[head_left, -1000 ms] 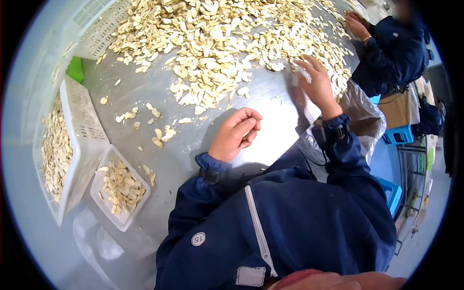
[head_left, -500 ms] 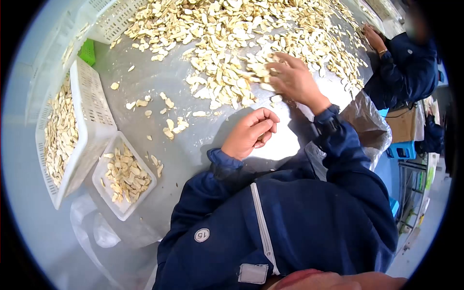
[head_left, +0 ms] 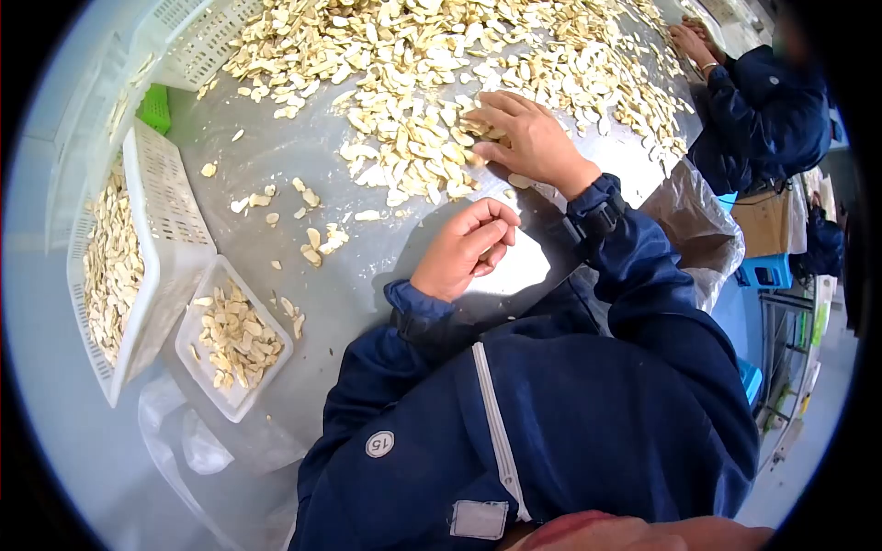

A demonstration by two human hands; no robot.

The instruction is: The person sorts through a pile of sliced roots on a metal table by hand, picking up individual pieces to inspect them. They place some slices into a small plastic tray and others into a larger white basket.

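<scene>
Pale, dried-looking slices lie in a broad heap over the metal table. At the near edge of that heap is my right hand, palm down with its fingers stretched over the slices; it is open. My left hand hovers nearer my body, its fingers curled into a loose fist, and what it holds, if anything, is hidden. A few loose slices lie to its left. Farther left, a small white tray contains more slices.
A large white perforated basket of slices stands tilted at left, near a green basket. Another white basket is at the back left. A co-worker sits at far right, beside a clear plastic bag and a blue stool.
My right hand has shifted slightly left and up over the slices, its motion blur gone. My left hand stays curled. The whole view has moved a little.
</scene>
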